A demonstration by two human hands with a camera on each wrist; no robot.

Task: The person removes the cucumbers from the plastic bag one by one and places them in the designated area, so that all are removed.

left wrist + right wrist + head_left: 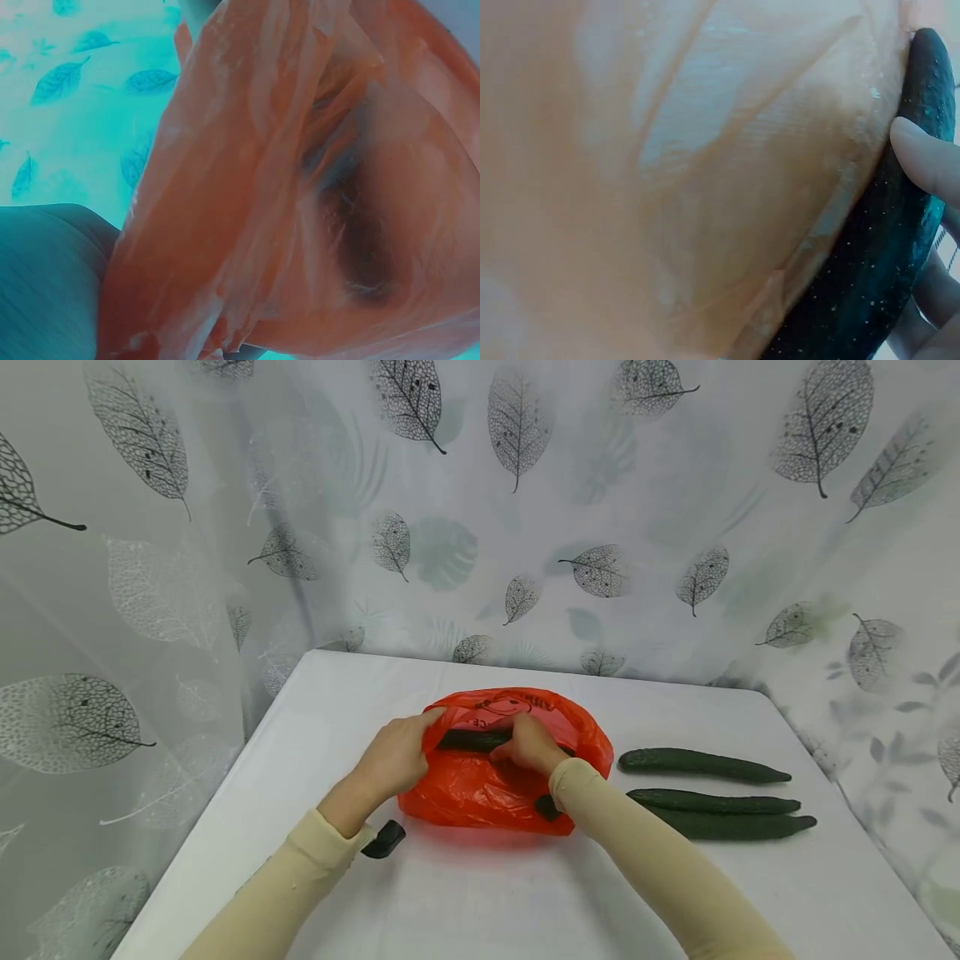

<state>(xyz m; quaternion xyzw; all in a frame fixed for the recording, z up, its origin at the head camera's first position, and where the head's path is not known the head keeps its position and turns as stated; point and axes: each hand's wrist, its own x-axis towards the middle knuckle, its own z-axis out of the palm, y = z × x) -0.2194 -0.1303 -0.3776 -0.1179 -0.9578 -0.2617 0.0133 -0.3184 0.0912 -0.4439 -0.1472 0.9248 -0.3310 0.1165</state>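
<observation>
A red plastic bag (480, 797) lies on the table with its mouth held open. My left hand (392, 758) grips the bag's left rim; in the left wrist view the thin plastic (217, 172) fills the middle, with a dark shape showing through. At the bag's mouth, my right hand (531, 745) holds a dark green cucumber (468, 741), which lies roughly level across the opening. The right wrist view shows the thumb (926, 157) on one side of that cucumber (855, 277) and fingers round the other. The bag's inside is mostly hidden.
To the right of the bag, an upper cucumber (701, 764) lies apart from a pair, a middle one (720, 801) and a lower one (738, 826), side by side. The white table (450, 910) meets a leaf-patterned curtain (465, 552) behind.
</observation>
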